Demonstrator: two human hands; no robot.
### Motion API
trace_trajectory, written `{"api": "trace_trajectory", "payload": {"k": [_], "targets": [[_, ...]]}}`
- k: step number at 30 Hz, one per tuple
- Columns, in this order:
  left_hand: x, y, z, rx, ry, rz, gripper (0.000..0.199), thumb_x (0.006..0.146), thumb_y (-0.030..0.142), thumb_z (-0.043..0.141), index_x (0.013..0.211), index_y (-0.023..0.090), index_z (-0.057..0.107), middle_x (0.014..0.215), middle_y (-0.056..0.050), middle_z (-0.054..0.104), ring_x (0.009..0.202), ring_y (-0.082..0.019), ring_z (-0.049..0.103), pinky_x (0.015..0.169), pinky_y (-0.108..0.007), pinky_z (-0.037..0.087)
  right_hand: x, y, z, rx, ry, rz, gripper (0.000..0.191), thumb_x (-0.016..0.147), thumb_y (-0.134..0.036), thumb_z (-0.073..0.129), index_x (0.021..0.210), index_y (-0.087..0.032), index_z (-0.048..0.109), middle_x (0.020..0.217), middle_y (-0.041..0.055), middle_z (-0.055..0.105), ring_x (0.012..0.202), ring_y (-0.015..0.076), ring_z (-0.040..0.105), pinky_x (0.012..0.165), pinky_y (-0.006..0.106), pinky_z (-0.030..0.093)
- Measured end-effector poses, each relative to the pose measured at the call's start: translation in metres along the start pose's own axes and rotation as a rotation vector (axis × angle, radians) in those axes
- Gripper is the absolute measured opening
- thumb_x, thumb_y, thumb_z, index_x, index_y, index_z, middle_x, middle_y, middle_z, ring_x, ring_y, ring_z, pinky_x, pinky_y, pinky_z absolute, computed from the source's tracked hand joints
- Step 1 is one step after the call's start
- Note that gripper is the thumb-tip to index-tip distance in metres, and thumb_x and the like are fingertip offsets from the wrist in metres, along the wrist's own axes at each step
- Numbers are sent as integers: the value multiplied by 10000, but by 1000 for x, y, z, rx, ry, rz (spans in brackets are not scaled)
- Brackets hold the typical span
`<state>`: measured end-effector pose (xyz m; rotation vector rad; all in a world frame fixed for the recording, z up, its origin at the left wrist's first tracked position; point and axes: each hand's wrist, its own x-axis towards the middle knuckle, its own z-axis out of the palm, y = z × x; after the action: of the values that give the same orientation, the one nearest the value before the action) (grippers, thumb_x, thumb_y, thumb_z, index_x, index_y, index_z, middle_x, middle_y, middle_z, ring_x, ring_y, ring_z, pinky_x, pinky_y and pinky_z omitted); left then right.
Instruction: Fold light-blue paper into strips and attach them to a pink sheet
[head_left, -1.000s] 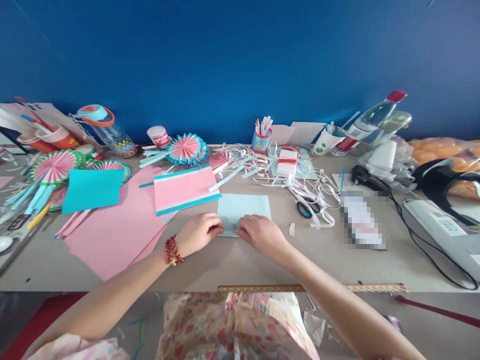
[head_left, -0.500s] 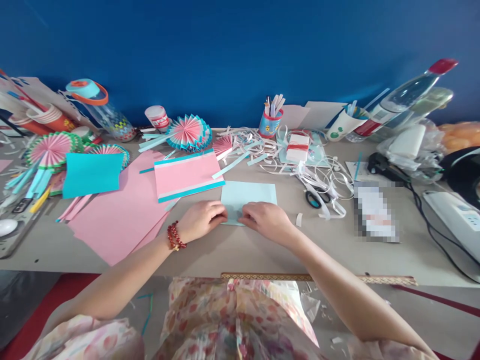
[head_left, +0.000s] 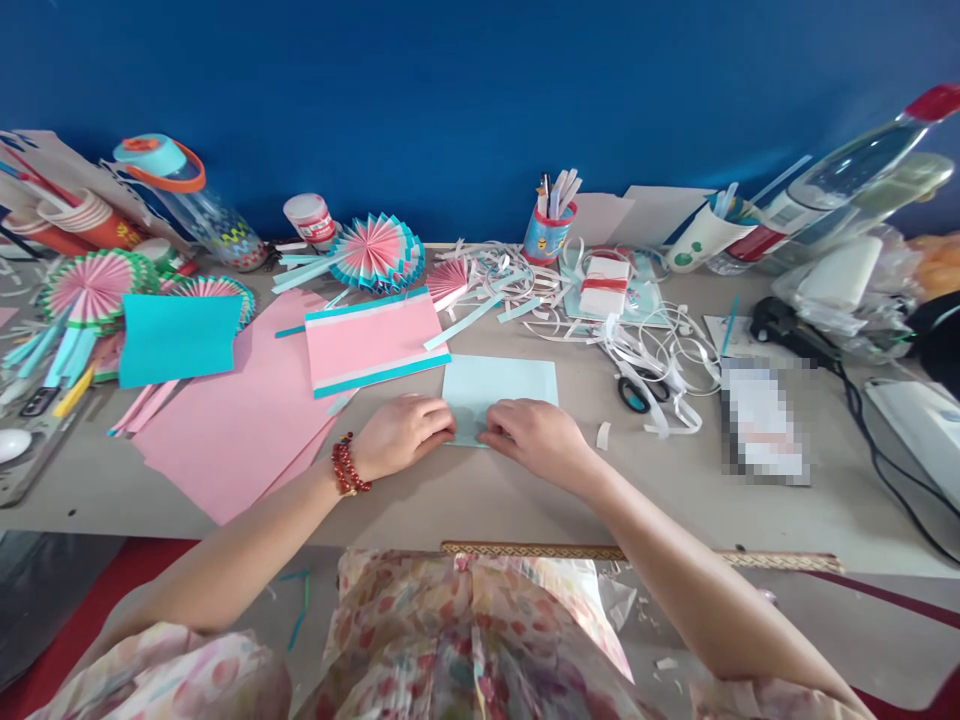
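A pale blue sheet of paper [head_left: 501, 378] lies flat on the grey table in front of me. My left hand [head_left: 405, 436], with a red bead bracelet at the wrist, has its fingers closed on the sheet's near left corner. On the near edge, further right, my right hand [head_left: 531, 440] pinches the same sheet with curled fingers. Just left of it lies a pink sheet with blue border strips [head_left: 377, 342], partly over large pink paper [head_left: 240, 420]. Black-handled scissors [head_left: 636, 392] rest to the right among white ribbon.
Pleated paper fans [head_left: 377, 254], a pen cup [head_left: 550, 235] and tangled ribbon [head_left: 510, 280] line the back by the blue wall. A teal sheet [head_left: 178, 340] is at left. At right are a large bottle [head_left: 840, 190], a pixelated item [head_left: 763, 420] and a power strip [head_left: 916, 440].
The camera view has shifted slightly. Both hands stay on the near edge of the pale blue sheet, with hardly any visible movement.
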<state>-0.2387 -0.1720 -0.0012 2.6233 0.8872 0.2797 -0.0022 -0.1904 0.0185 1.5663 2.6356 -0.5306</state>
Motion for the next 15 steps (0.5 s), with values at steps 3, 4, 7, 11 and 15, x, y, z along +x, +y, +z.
{"api": "trace_trajectory", "payload": {"k": [3, 4, 7, 11, 15], "targets": [[0, 0, 0, 19, -4, 12, 246, 1019, 331, 428, 929, 196, 614, 882, -14, 627, 789, -153, 581, 735, -285, 378, 0, 1, 2, 2, 10, -5, 239, 945, -406, 574, 832, -200, 616, 830, 14, 661, 759, 155, 566, 592, 267, 234], [0, 0, 0, 25, -5, 17, 247, 1018, 335, 430, 928, 196, 613, 883, -14, 625, 789, -153, 580, 735, -285, 379, 0, 1, 2, 1, 13, -9, 243, 945, -410, 574, 831, -200, 615, 830, 15, 660, 760, 156, 566, 594, 268, 235], [-1, 0, 1, 51, -4, 29, 245, 1021, 329, 423, 929, 196, 608, 887, -12, 620, 800, -154, 577, 739, -288, 375, 0, 2, 4, -6, 24, -20, 243, 943, -409, 577, 827, -198, 610, 831, 18, 657, 767, 160, 571, 598, 273, 239], [-1, 0, 1, 99, -2, 53, 271, 1031, 319, 390, 929, 195, 608, 884, -18, 613, 803, -156, 566, 738, -290, 364, 0, 2, 5, -10, 37, -24, 242, 944, -406, 575, 823, -198, 607, 831, 26, 653, 766, 163, 574, 602, 278, 245], [-1, -1, 2, 145, -4, 80, 288, 1036, 300, 357, 969, 214, 623, 879, -21, 604, 792, -157, 553, 717, -291, 348, -4, 7, -1, 41, 18, -59, 221, 946, -383, 578, 832, -197, 612, 838, 26, 650, 767, 156, 567, 615, 267, 266]]}}
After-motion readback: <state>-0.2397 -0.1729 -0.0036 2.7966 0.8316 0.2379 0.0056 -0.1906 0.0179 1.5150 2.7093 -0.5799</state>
